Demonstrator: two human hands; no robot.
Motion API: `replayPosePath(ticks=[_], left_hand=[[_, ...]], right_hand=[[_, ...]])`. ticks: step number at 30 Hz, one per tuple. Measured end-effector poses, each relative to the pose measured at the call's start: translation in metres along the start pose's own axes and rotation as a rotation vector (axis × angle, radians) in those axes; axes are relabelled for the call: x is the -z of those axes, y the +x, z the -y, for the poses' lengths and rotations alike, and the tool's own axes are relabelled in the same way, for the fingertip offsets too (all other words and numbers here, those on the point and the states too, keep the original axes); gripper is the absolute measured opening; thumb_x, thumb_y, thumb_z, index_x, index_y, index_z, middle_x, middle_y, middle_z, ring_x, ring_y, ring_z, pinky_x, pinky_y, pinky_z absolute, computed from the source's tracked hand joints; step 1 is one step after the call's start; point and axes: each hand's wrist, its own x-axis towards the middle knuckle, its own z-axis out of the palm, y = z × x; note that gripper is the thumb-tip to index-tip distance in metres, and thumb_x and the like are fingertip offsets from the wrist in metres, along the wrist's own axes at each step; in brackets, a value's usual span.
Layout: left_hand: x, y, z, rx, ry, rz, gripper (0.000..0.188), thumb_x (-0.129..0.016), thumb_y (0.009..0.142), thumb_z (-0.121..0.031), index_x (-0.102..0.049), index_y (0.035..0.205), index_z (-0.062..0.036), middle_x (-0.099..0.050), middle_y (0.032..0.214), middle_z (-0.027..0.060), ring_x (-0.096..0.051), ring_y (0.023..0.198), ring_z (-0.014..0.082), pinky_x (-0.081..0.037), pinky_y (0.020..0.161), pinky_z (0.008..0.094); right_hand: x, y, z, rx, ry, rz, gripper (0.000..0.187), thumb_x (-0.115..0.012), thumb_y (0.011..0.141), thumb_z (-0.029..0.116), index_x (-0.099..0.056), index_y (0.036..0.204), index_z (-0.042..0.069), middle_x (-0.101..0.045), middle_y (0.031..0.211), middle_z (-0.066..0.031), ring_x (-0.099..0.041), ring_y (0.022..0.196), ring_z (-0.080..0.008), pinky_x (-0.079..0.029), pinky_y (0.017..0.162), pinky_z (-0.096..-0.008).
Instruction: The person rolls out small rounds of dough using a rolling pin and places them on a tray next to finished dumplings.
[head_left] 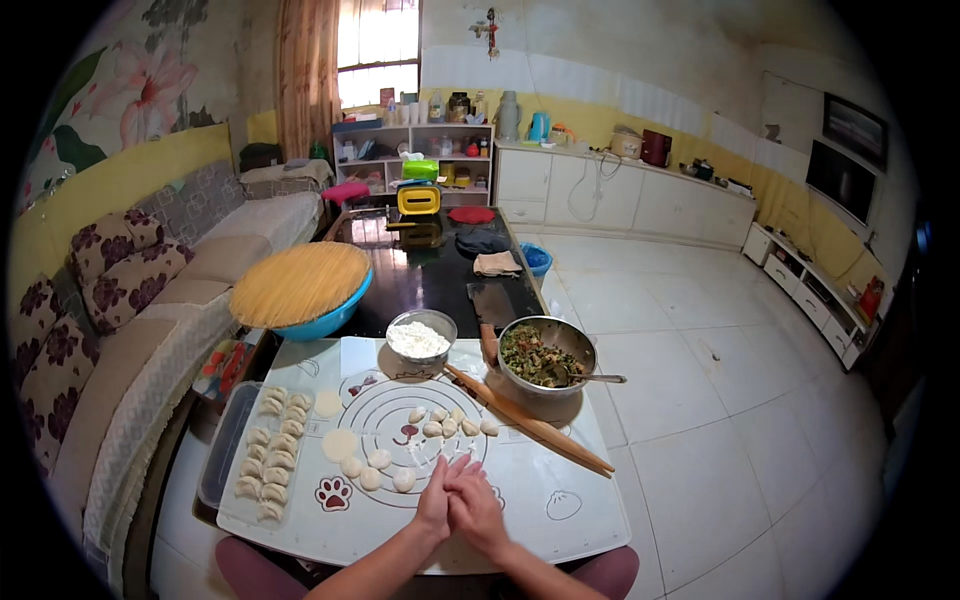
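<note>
My left hand and my right hand are pressed palm to palm over the front of the white printed mat. Whatever may lie between the palms is hidden. Just beyond the fingers sit several small dough pieces. Flattened dough rounds lie to the left of my hands, near two thin, rolled-out wrappers. A clear tray on the left holds rows of folded dumplings. The tapered wooden rolling pin rests diagonally on the right of the mat.
A steel bowl of chopped filling with a spoon stands at the back right. Beside it is a bowl of white flour. A round straw lid covers a blue basin at the back left. The sofa runs along the left.
</note>
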Motion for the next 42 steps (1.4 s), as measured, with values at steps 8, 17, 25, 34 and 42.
replayPosePath(ticks=[8,17,25,34,42], left_hand=[[0.001,-0.035,0.01,-0.037,-0.12,0.062,0.054,-0.035,0.099,-0.042,-0.034,0.136,-0.0025,-0.04,0.136,0.0114,-0.041,0.124,0.0226,-0.032,0.105,0.0346],[-0.002,-0.047,0.009,-0.001,-0.033,0.202,0.059,-0.034,0.098,-0.043,-0.025,0.143,-0.0057,-0.034,0.144,0.0096,-0.034,0.132,0.0209,-0.025,0.111,0.0356],[0.005,-0.051,0.026,-0.046,0.049,0.073,0.052,-0.037,0.098,-0.031,-0.028,0.142,-0.003,-0.036,0.143,0.0094,-0.035,0.132,0.0225,-0.024,0.112,0.0359],[0.031,0.056,-0.018,-0.363,1.451,0.372,0.051,-0.043,0.096,-0.021,-0.03,0.142,-0.001,-0.034,0.145,0.0173,-0.032,0.135,0.031,-0.022,0.112,0.0436],[0.024,0.053,-0.014,-0.522,2.159,0.408,0.077,-0.04,0.092,-0.053,-0.022,0.143,0.0029,-0.022,0.15,0.0196,-0.02,0.14,0.0309,-0.016,0.113,0.0461]], right_hand=[[-0.027,-0.014,0.027,0.177,0.044,0.103,0.058,-0.052,0.09,0.039,-0.04,0.136,0.005,-0.035,0.143,-0.0176,-0.025,0.137,-0.0369,-0.017,0.111,-0.0491],[-0.024,-0.016,0.019,0.217,0.089,0.049,0.073,-0.046,0.088,0.055,-0.036,0.14,0.004,-0.035,0.144,-0.0182,-0.027,0.136,-0.0377,-0.012,0.112,-0.0487],[-0.006,-0.004,0.011,0.099,-0.068,0.019,0.071,-0.042,0.09,0.055,-0.034,0.142,0.007,-0.027,0.148,-0.0191,-0.021,0.138,-0.037,-0.012,0.111,-0.0524],[0.051,0.014,0.009,0.063,-0.091,-0.09,0.07,-0.048,0.092,0.047,-0.029,0.142,0.002,-0.03,0.147,-0.0184,-0.024,0.138,-0.0343,-0.011,0.113,-0.0463],[0.064,0.014,-0.007,0.038,-0.159,-0.144,0.059,-0.052,0.091,0.03,-0.034,0.14,0.003,-0.036,0.143,-0.0192,-0.03,0.136,-0.0337,-0.02,0.111,-0.0419]])
